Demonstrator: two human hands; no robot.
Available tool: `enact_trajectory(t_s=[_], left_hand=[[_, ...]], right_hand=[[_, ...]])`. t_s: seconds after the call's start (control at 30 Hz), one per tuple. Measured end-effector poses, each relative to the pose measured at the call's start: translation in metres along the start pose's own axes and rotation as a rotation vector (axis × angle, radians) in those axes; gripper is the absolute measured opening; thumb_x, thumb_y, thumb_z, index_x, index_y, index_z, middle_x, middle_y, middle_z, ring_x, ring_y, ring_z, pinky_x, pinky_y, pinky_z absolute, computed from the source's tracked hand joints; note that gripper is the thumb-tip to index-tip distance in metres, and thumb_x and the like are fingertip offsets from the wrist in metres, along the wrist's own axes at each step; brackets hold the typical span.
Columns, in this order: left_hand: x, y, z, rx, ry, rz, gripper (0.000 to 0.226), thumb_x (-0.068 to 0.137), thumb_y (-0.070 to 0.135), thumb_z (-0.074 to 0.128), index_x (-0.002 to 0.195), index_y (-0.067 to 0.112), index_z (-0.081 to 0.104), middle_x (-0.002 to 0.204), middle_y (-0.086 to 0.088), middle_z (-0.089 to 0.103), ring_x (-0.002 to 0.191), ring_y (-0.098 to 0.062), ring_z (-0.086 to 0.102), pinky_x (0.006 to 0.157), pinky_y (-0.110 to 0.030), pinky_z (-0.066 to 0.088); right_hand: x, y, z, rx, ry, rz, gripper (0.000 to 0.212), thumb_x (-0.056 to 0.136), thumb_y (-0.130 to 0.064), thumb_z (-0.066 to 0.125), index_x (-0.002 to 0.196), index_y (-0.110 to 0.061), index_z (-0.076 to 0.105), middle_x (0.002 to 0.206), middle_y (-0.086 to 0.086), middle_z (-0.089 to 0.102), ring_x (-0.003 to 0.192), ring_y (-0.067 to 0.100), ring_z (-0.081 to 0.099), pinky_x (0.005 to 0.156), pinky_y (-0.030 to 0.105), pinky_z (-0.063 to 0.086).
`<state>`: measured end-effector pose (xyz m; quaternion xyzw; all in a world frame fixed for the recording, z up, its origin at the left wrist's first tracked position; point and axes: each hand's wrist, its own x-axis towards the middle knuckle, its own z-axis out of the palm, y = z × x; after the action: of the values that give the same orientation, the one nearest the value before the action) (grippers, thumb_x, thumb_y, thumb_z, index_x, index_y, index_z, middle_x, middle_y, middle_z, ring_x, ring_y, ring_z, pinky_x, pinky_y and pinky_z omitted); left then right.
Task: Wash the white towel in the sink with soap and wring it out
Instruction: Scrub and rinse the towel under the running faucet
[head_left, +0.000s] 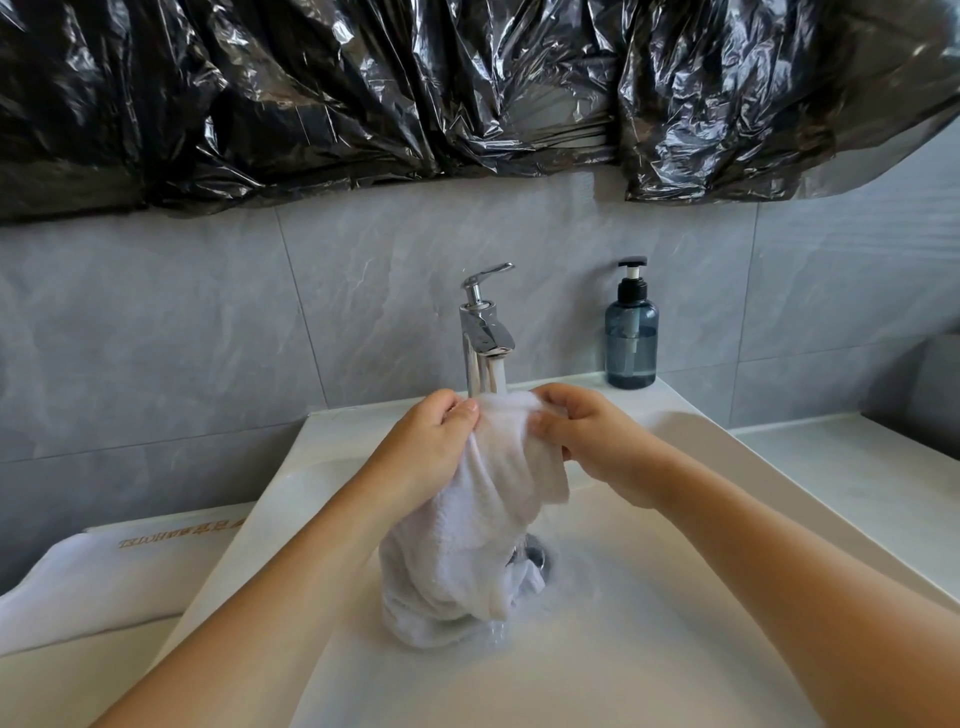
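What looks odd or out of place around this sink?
Crinkled black plastic sheeting hangs across the wall above the tap, right where a mirror would usually be. Otherwise nothing stands out: both hands hold the white towel under running water.

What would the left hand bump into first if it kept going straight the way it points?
Probably the faucet. The left hand grips the white towel and points up toward the spout, just beyond its fingers; depth is hard to judge.
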<state>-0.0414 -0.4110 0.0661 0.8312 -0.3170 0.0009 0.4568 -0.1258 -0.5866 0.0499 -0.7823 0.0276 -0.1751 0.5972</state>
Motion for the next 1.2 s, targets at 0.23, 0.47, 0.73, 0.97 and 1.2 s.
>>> enact_trajectory(t_s=[0.23, 0.47, 0.73, 0.97, 1.2], left_hand=[[-0.01, 0.012, -0.016, -0.019, -0.23, -0.117, 0.062, 0.063, 0.05, 0.066, 0.119, 0.032, 0.046, 0.112, 0.01, 0.057, 0.098, -0.007, 0.057, 0.081, -0.027, 0.047], [-0.009, 0.004, -0.02, 0.072, -0.316, -0.123, 0.065, 0.079, 0.041, 0.078, 0.13, 0.04, 0.038, 0.116, 0.012, 0.059, 0.106, -0.007, 0.059, 0.095, -0.031, 0.05], [-0.005, -0.002, -0.015, 0.147, -0.243, -0.033, 0.054, 0.065, 0.052, 0.072, 0.114, 0.037, 0.057, 0.107, 0.014, 0.067, 0.098, -0.009, 0.065, 0.09, -0.041, 0.056], [-0.001, -0.008, -0.007, 0.213, -0.095, 0.032, 0.006, 0.089, 0.029, 0.066, 0.095, 0.026, 0.065, 0.091, 0.006, 0.068, 0.089, -0.018, 0.064, 0.08, -0.037, 0.051], [-0.002, -0.008, -0.006, 0.073, -0.078, 0.034, 0.024, 0.09, 0.032, 0.068, 0.106, 0.03, 0.05, 0.09, 0.006, 0.06, 0.079, -0.016, 0.058, 0.065, -0.031, 0.042]], right_hand=[[0.0, -0.002, 0.001, 0.105, 0.018, 0.052, 0.018, 0.101, -0.008, 0.05, 0.113, -0.01, 0.064, 0.1, 0.009, 0.068, 0.087, 0.022, 0.064, 0.083, 0.039, 0.053], [0.001, -0.001, -0.001, 0.19, 0.029, 0.097, 0.017, 0.102, -0.009, 0.049, 0.112, -0.008, 0.064, 0.09, 0.005, 0.07, 0.076, 0.015, 0.067, 0.07, 0.029, 0.056], [-0.001, -0.003, -0.002, 0.227, 0.016, 0.121, 0.02, 0.102, -0.007, 0.047, 0.116, -0.004, 0.062, 0.096, 0.01, 0.07, 0.079, 0.015, 0.068, 0.071, 0.03, 0.058], [-0.005, -0.007, 0.0, 0.034, -0.077, 0.125, 0.043, 0.1, -0.016, 0.05, 0.134, -0.041, 0.044, 0.113, 0.009, 0.063, 0.099, 0.026, 0.064, 0.092, 0.04, 0.05], [-0.01, -0.003, 0.007, -0.341, -0.138, 0.125, 0.076, 0.079, -0.021, 0.079, 0.141, -0.035, 0.037, 0.119, -0.004, 0.057, 0.1, 0.014, 0.062, 0.084, 0.03, 0.054]])
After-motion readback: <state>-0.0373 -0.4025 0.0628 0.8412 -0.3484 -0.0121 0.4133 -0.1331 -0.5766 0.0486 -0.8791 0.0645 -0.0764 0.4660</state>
